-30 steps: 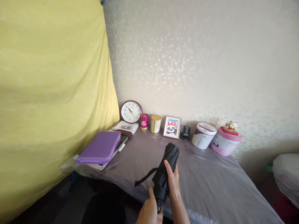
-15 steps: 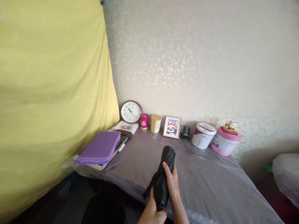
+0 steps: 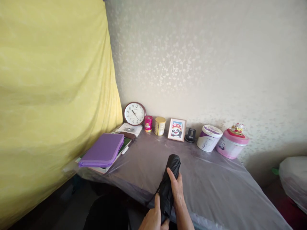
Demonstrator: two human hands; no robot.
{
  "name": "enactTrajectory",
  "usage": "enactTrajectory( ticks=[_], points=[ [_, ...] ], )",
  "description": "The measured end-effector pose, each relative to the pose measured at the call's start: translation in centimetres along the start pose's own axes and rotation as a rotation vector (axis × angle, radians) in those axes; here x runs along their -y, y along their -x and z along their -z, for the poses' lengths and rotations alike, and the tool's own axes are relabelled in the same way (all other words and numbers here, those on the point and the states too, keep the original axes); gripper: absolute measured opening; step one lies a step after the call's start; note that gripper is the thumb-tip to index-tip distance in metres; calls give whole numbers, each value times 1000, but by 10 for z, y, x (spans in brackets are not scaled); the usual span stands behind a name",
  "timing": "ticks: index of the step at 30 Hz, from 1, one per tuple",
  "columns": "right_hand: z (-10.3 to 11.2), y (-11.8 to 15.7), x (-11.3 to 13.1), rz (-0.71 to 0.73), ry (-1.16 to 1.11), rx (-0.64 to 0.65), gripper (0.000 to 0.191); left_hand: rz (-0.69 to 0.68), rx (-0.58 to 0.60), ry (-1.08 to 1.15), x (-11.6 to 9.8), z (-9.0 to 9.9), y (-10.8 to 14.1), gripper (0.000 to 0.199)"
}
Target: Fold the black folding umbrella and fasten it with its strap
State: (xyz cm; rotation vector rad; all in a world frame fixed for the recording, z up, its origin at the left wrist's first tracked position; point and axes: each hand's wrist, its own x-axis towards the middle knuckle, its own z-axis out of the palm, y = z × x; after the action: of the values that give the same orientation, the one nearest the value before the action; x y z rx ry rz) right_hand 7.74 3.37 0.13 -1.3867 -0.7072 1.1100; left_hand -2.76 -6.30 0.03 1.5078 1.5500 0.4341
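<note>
A folded black umbrella (image 3: 167,188) is held between my two hands above the near edge of the table, its top end pointing away from me. My left hand (image 3: 153,215) grips the lower end, thumb laid along the fabric. Higher up, my right hand (image 3: 177,187) wraps the right side, with its thumb across the front. Fingers behind the umbrella are hidden. A dark strip of its cloth or strap sticks out at the left, near my left thumb.
A plastic-covered table (image 3: 216,182) stands against the wall. A purple folder (image 3: 103,150) lies at left. Along the back are a clock (image 3: 134,113), a pink can (image 3: 148,124), a yellow can (image 3: 160,126), a picture frame (image 3: 177,130), a white tub (image 3: 209,138) and a pink tub (image 3: 232,144).
The umbrella's top end has dropped slightly toward me and its cloth looks wrapped tighter. The loose flap at the left has shrunk. My left hand has shifted slightly left along the lower end.
</note>
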Motion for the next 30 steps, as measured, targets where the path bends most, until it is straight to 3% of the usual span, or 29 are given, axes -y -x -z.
enactTrajectory(
  ticks=[3, 5, 10, 13, 17, 22, 27, 30],
  points=[
    [1, 5, 12, -78, 7, 45, 70, -121, 134, 468, -1, 10, 4, 82],
    [2, 9, 20, -112, -4, 52, 68, -116, 249, 727, -3, 14, 6, 81],
    [2, 10, 19, -101, -46, 54, 63, -84, 386, 998, -5, 11, 4, 75],
    [2, 7, 11, -38, -46, 87, 59, -26, 339, 918, -3, 4, 2, 73],
    [1, 5, 5, 32, -31, 83, 60, 88, 202, 651, 3, -4, 2, 68],
    [-3, 6, 6, 57, -28, 48, 63, -134, -91, 305, 17, -8, -2, 80],
    [-3, 11, 11, 3, -26, 0, 62, -51, -60, 116, 20, -6, -2, 83],
    [-2, 15, 20, -49, -18, -4, 63, -165, -60, 211, 11, 5, 5, 81]
  ],
)
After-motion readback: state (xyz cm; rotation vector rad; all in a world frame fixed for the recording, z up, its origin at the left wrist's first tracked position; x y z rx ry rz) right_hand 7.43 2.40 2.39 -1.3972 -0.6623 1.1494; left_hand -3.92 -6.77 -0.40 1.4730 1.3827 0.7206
